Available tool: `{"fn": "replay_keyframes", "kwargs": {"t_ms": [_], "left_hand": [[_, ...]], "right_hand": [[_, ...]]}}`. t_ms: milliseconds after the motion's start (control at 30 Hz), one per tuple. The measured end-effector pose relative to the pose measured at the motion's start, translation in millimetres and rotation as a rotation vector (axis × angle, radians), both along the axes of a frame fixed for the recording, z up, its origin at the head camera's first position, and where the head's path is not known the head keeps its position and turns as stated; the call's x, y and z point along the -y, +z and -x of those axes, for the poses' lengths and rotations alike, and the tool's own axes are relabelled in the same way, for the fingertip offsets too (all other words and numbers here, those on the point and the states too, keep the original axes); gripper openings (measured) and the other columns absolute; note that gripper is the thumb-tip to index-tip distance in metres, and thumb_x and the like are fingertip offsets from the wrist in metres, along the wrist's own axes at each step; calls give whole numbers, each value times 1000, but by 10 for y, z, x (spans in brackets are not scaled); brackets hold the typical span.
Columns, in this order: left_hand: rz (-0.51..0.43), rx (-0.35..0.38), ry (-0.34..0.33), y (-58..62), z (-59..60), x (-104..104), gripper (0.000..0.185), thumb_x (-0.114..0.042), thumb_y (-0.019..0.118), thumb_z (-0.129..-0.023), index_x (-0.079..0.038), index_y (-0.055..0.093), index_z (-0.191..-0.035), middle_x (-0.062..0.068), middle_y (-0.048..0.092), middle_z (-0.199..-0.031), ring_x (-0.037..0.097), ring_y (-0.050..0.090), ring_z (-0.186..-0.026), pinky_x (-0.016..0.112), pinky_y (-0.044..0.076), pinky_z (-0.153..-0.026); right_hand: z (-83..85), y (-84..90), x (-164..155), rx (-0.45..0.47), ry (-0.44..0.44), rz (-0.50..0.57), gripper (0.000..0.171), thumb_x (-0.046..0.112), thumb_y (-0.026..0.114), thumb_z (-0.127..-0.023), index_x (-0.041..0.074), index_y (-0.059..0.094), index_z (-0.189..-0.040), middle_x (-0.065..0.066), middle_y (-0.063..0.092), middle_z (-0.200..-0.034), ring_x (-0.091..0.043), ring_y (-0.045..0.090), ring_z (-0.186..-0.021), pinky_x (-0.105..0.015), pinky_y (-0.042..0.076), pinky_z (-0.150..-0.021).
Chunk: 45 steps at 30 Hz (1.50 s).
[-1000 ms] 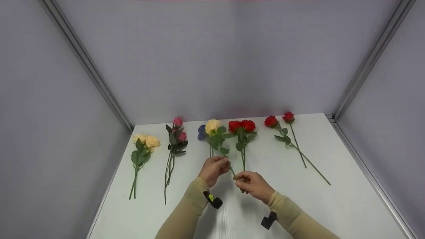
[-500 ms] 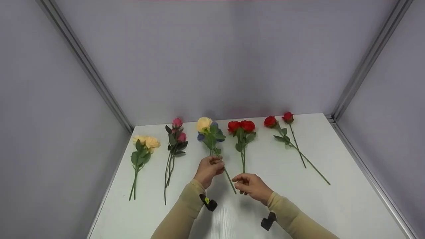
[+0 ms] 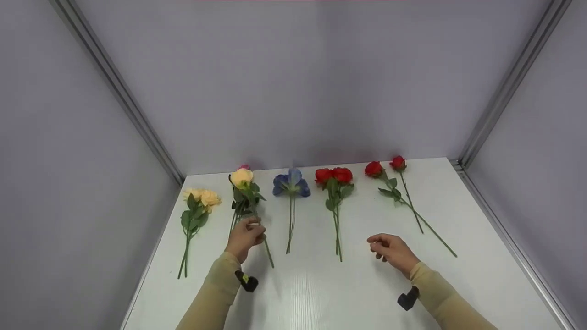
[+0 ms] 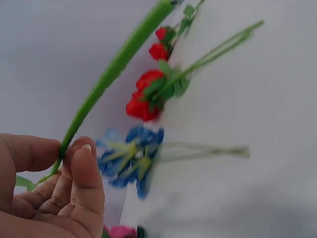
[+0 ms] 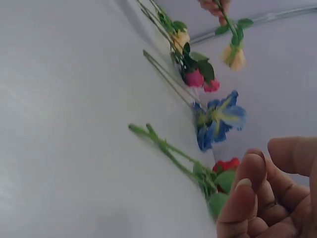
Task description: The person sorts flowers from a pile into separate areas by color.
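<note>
My left hand pinches the green stem of a cream-yellow rose between thumb and fingers. The rose is raised over the pink roses, covering most of them in the head view. Its stem end slants down to the right past the fingers. In the right wrist view, the same bloom appears above the table at the top. My right hand hovers over the table, fingers loosely bent, with nothing between thumb and fingertips. Closest to it are two red roses with their stems crossed near the ends.
Blue flowers lie at the middle of the white table. Yellow flowers are at the far left. Two more red roses with long stems lie at the right. Grey panels enclose the back and sides.
The left hand has carried the yellow rose leftward from above the blue flowers to above the pink roses. The right hand has let go of its stem and moved right.
</note>
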State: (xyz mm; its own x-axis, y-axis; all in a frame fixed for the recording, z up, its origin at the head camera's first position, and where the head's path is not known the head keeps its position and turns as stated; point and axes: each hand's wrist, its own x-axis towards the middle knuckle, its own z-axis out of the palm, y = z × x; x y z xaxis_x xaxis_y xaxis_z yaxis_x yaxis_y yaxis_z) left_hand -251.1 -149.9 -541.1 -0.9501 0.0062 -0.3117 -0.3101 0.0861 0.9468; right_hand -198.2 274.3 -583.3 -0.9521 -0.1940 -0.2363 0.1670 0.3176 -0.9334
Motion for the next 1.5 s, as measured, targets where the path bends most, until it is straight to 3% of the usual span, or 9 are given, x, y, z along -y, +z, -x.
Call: {"fn": "replay_keyframes", "kwargs": {"t_ms": [167,300,367,500,600,700,900,1167,1500], "left_hand": [[62,33,52,-45,29,396,40,-3,56,-94,6,45,-132,20,59,-108,25,61,-91,38,52,-80],[181,13,54,-90,53,742,42,-5,54,-95,6,44,-134,20,59,-106,23,61,-85,37,52,-76],[265,-9,62,-116,65,917,41,-6,54,-95,6,46,-134,19,60,-103,22,62,-82,38,52,-74],[527,-73,79,-176,74,1249,37,-5,53,-94,7,52,-129,20,63,-99,26,64,-80,41,51,-72],[717,-86,76,-211,83,1467,37,-5,50,-93,9,52,-127,28,61,-108,38,62,-95,48,49,-80],[824,-52,72,-242,83,1626,39,-5,48,-94,7,51,-130,31,56,-121,47,53,-112,56,43,-90],[938,-9,88,-356,61,1827,41,1,48,-91,0,53,-132,29,55,-126,49,52,-112,57,42,-90],[995,-10,111,-567,-45,1997,38,2,51,-90,3,55,-127,31,59,-116,48,60,-97,55,47,-77],[997,23,96,-797,-81,1978,30,2,54,-87,11,58,-116,31,64,-100,48,61,-92,56,47,-76]], "right_hand": [[37,-108,-418,75,-138,14,38,22,59,-97,-3,56,-125,-19,59,-104,-22,56,-83,-37,49,-74],[41,-192,-716,106,-219,-16,43,24,57,-98,-4,51,-129,-18,58,-108,-21,56,-86,-36,48,-75],[35,-225,-852,112,-254,-34,45,26,56,-98,-4,50,-131,-17,58,-109,-19,55,-86,-34,48,-75],[15,-279,-1091,119,-303,-59,47,28,54,-99,-4,47,-133,-15,57,-111,-15,54,-85,-31,47,-75],[7,-297,-1232,115,-324,-80,49,30,52,-100,-4,46,-135,-16,57,-114,-13,55,-86,-31,48,-75],[10,-294,-1367,101,-349,-105,51,32,52,-100,-4,45,-136,-17,57,-116,-14,56,-88,-31,48,-76],[23,-256,-1623,60,-438,-156,51,31,50,-100,-5,45,-135,-12,60,-109,-12,58,-86,-28,50,-74],[33,-272,-1744,111,-519,-70,52,29,52,-100,-6,42,-137,-2,62,-105,-12,60,-88,-29,50,-76],[109,-319,-1738,151,-549,-72,53,32,51,-100,-4,42,-138,-13,58,-116,-12,59,-90,-26,50,-76]]}}
